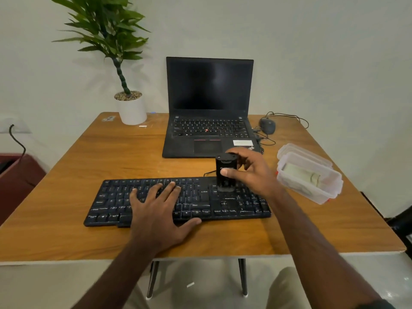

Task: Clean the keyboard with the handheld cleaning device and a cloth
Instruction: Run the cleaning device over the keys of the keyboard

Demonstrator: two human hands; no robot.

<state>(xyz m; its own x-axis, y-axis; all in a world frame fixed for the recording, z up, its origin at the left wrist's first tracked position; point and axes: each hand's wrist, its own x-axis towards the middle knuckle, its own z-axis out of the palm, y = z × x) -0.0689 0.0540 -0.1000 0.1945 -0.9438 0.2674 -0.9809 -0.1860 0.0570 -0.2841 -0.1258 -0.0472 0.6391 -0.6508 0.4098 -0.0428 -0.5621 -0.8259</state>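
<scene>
Keyboard partly hidden — key legends blurred — under left hand

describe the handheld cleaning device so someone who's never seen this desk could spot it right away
On the wooden table, find the black keyboard lying in front of the open laptop. The handheld cleaning device stands upright on the keyboard's right part, held by the right hand. Unlike the flat keyboard and laptop around it, it is a small, upright black block.

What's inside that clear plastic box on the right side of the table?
Through the clear plastic box you can see a pale folded cloth lying inside. Its lid is on, and the cloudy walls hide whether anything else lies under or behind the cloth.
</scene>
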